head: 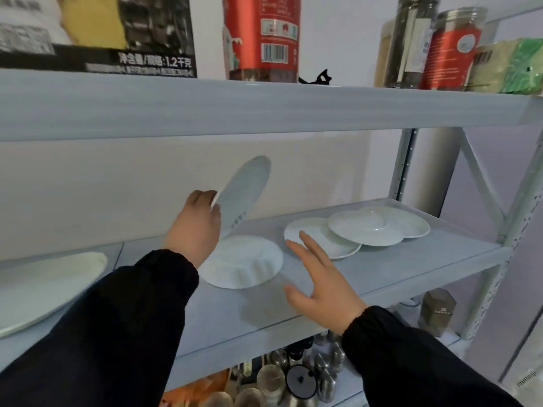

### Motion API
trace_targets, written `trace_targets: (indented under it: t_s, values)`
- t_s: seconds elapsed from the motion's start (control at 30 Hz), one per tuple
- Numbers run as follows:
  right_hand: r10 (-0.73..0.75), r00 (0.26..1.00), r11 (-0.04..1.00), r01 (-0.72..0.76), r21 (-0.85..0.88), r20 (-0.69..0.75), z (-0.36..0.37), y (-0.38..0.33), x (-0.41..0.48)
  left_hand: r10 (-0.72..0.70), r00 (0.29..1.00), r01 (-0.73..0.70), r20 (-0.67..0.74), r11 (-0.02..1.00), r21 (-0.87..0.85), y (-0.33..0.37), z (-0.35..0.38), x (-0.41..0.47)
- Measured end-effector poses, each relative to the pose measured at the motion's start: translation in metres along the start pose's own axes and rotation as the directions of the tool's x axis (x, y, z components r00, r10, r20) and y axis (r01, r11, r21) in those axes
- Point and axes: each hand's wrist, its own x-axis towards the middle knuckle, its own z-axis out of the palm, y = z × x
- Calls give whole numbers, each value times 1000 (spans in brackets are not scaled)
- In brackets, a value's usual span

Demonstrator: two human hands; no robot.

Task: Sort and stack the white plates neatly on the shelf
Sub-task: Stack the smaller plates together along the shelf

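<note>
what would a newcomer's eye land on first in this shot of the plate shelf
The left hand grips a white plate by its rim and holds it steeply tilted, next to a flat plate on the middle shelf. To the right, the right hand hovers open in front of a loose row of overlapping plates. A tall red canister stands on the shelf above.

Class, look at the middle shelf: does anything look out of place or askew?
Yes. At the right, three plates lie overlapping and offset, not stacked squarely. The left hand holds a steeply tilted plate above a scalloped plate.
</note>
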Motion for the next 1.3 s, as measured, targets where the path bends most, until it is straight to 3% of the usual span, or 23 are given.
trace_targets:
  t_s: [0.23, 0.33, 0.47, 0.63, 0.83, 0.97, 1.07, 1.3]
  values:
    - [-110, 982, 991, 96, 93, 153, 80, -83, 37, -397, 916, 377, -58, 902, -209, -94, -118, -28]
    - [-139, 973, 988, 123, 98, 182, 105, -120, 44, -556, 828, 514, -76, 805, -296, -138, -157, -43]
    - [-148, 971, 986, 129, 108, 189, 132, -158, 51, -686, 726, 566, -38, 629, -532, -207, -188, -60]
    - [-127, 973, 990, 111, 91, 192, 158, -188, 53, -711, 702, 587, 40, 546, -598, -256, -208, -78]
    - [-79, 982, 995, 67, 80, 169, 179, -208, 47, -742, 657, 676, 135, 501, -540, -278, -220, -94]
    - [-35, 984, 997, 24, 68, 172, 191, -218, 45, -769, 638, 745, 42, 602, -289, -295, -228, -106]
    - [-5, 985, 998, -6, 62, 174, 200, -224, 44, -770, 628, 772, 114, 598, -214, -314, -231, -118]
    - [83, 981, 994, -94, 57, 175, 219, -229, 43, -703, 703, 706, 109, 670, -229, -306, -236, -132]
